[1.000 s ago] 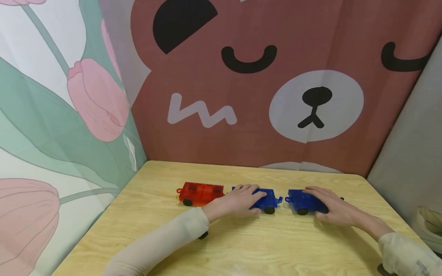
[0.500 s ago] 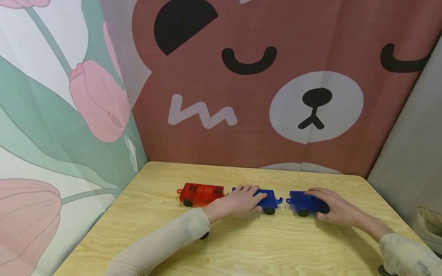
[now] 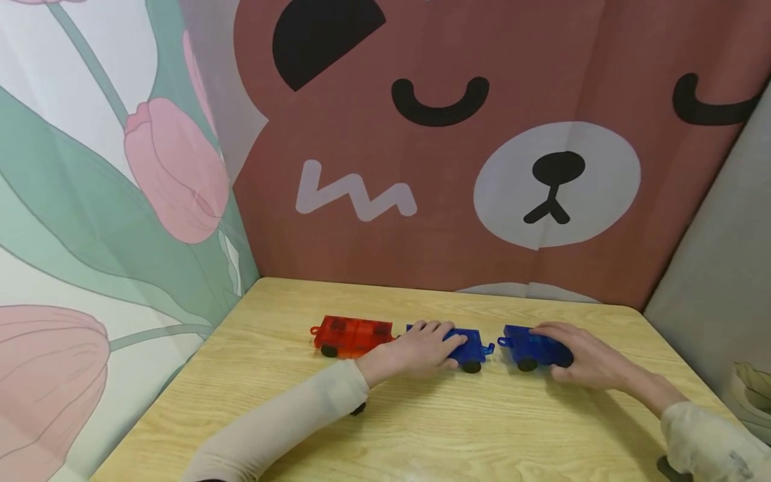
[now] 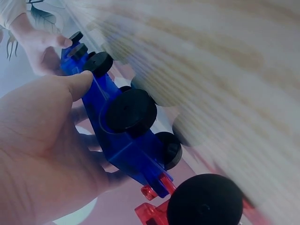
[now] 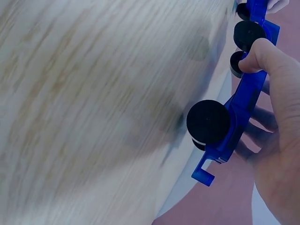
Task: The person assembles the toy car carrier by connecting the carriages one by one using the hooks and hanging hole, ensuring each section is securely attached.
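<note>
A wagon of clear blue plastic, flat and rectangular, with black round wheels (image 3: 470, 348), stands near the middle of the far part of the light wooden table (image 3: 458, 428), and the left hand (image 3: 424, 351) holds it from above. In the left wrist view the thumb presses the near side of this wagon, and the other fingers go round the far side. The right hand (image 3: 578, 355) grips in the same manner a second blue plastic wagon (image 3: 533, 343), with the thumb on one side and the fingers on the other; I cannot tell whether all its wheels touch the table. The small blue hook (image 3: 489, 349) of the first wagon points to the blue loop (image 3: 504, 341) of the second one, and in the head view a narrow gap lies between them. On the other side, a wagon of clear red plastic with black wheels (image 3: 355, 335) stands in the same row, just beside the left hand, and its red connector (image 4: 149, 192) meets the end of the first blue wagon. Under the cuff of the beige left sleeve (image 3: 283, 415) shows a dark round part (image 3: 358, 408), mostly hidden. Behind the table hangs a brown cloth with a bear's face (image 3: 446, 161), and at left a cloth with pink tulips (image 3: 175, 174).
</note>
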Available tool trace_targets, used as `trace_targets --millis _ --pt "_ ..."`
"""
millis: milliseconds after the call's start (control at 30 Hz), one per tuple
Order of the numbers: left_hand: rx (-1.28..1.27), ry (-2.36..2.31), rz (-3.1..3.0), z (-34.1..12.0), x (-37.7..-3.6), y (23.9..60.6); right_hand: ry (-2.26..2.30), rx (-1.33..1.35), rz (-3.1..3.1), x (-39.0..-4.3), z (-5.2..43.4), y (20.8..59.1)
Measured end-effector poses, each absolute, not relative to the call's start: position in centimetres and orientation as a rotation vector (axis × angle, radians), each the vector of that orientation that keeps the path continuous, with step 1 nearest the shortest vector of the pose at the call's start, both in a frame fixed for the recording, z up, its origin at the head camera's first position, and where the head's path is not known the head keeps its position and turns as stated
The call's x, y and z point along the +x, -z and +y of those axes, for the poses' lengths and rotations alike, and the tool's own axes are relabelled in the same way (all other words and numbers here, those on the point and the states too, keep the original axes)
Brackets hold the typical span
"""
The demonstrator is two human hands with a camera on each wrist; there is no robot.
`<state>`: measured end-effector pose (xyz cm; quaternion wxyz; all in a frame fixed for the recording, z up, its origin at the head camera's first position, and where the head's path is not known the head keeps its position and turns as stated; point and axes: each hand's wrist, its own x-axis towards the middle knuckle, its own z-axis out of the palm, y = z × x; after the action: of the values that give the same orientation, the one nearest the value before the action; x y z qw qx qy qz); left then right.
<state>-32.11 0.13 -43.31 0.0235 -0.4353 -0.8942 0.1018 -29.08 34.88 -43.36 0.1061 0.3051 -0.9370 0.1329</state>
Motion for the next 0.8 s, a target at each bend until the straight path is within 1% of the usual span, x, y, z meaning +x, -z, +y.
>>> trace_targets --millis 167,400,800 --pt "-1.342 -0.332 -2.76 0.2 -32.0 43.1 -0.317 0.95 -2.705 -29.1 34.3 42.9" --pt "-1.339 -0.336 -2.766 0.2 -32.0 43.2 -0.275 0.921 -2.736 -29.1 33.7 42.3" --pt "-1.347 -0.322 -2.769 0.1 -32.0 43.1 -0.218 0.945 -2.764 -29.2 32.9 41.7"
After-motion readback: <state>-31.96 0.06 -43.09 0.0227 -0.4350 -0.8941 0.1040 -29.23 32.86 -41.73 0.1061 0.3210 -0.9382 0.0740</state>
